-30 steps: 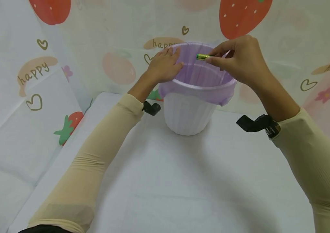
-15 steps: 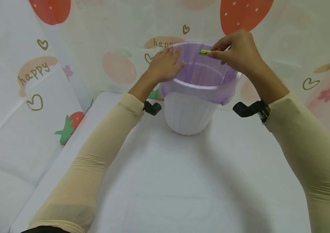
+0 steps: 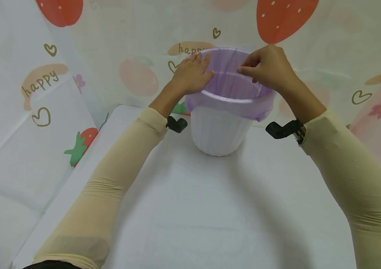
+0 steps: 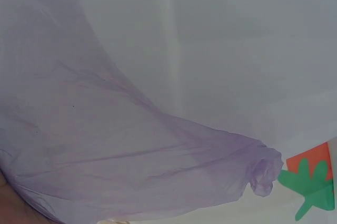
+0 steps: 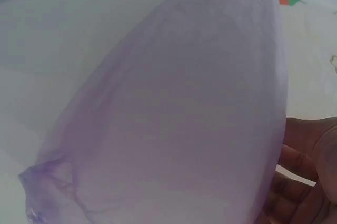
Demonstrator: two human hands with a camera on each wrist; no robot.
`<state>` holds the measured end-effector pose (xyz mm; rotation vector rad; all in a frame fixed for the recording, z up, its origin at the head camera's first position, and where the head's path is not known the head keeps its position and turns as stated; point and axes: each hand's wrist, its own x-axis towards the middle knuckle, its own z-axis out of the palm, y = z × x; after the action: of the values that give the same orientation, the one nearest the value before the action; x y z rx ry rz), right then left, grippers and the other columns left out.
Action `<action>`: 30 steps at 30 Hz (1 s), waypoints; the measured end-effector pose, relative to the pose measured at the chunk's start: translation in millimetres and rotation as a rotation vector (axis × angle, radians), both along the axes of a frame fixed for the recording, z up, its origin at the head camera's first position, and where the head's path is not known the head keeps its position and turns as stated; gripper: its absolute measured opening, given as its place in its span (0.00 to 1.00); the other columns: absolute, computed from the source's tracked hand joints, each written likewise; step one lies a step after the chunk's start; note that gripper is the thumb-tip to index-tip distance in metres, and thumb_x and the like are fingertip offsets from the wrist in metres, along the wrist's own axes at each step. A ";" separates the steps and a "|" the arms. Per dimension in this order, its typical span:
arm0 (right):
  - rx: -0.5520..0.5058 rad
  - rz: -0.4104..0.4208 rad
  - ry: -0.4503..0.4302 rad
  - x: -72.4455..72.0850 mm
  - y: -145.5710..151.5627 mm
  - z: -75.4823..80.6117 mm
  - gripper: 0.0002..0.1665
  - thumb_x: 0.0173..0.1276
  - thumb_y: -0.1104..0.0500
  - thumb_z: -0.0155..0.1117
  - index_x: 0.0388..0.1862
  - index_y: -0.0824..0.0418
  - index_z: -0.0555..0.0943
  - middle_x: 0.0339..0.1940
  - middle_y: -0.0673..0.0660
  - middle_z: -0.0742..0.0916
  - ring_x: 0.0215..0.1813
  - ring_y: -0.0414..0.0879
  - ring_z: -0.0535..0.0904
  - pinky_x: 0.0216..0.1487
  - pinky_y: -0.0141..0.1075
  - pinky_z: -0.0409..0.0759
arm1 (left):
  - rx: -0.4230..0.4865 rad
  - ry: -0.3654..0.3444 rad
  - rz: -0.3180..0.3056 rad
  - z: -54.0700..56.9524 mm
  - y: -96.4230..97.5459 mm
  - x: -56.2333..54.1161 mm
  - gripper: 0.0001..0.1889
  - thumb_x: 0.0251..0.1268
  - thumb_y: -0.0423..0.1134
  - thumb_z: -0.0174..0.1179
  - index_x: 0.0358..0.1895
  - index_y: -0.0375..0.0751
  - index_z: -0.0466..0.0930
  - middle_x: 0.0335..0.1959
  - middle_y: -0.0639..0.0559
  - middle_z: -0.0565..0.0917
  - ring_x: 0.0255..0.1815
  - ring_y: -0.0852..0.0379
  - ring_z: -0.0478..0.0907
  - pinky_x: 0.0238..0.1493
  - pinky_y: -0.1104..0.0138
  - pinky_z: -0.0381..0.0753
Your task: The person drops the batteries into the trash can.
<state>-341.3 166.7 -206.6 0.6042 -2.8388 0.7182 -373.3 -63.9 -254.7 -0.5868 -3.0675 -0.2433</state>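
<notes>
A white bin (image 3: 222, 129) stands upright on the white table, lined with a purple plastic bag (image 3: 230, 102) folded over its rim. My left hand (image 3: 193, 74) rests on the left of the rim with fingers stretched out. Over the right side of the mouth, my right hand (image 3: 269, 69) has thumb and fingers loosely bent, nothing visible between them. The bin's floor is hidden. In the left wrist view the bag (image 4: 131, 150) hangs over the bin's outside. The right wrist view shows the bag (image 5: 195, 103) beside the right hand (image 5: 308, 166).
White cloth covers the table (image 3: 203, 209). Behind the bin hangs a backdrop (image 3: 136, 33) printed with strawberries, hearts and lettering. Black wrist camera mounts (image 3: 282, 129) stick out from both sleeves.
The small green and gold cylinder, battery-like, that my right fingers pinched above the bin is out of sight now. That hand first rose slightly, then dipped. The left hand stayed on the rim.
</notes>
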 end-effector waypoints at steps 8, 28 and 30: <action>-0.012 -0.014 -0.008 4.7 4.8 -3.3 0.20 0.70 0.48 0.69 0.47 0.62 0.90 0.34 0.57 0.90 0.29 0.44 0.83 0.27 0.28 0.76 | 0.005 -0.008 -0.002 1.9 1.6 1.0 0.37 0.82 0.59 0.24 0.82 0.43 0.29 0.83 0.38 0.36 0.83 0.45 0.31 0.81 0.54 0.32; 0.011 -0.054 0.057 7.4 24.6 6.2 0.23 0.74 0.46 0.62 0.48 0.64 0.89 0.40 0.63 0.90 0.26 0.35 0.80 0.29 0.27 0.75 | 0.709 -0.050 0.069 9.2 -24.5 -5.3 0.31 0.83 0.56 0.32 0.84 0.60 0.43 0.83 0.63 0.50 0.81 0.64 0.47 0.78 0.72 0.44; 0.024 -0.067 0.053 8.6 28.9 5.3 0.25 0.75 0.45 0.60 0.50 0.65 0.89 0.42 0.64 0.89 0.26 0.34 0.79 0.29 0.27 0.75 | 0.765 -0.024 0.053 11.6 -33.2 -4.9 0.30 0.84 0.56 0.31 0.84 0.58 0.44 0.82 0.61 0.52 0.81 0.63 0.50 0.77 0.73 0.46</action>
<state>-332.6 195.7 -201.3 0.5204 -2.8085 0.6479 -378.2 -97.1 -243.1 -0.4393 -2.6685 -1.3273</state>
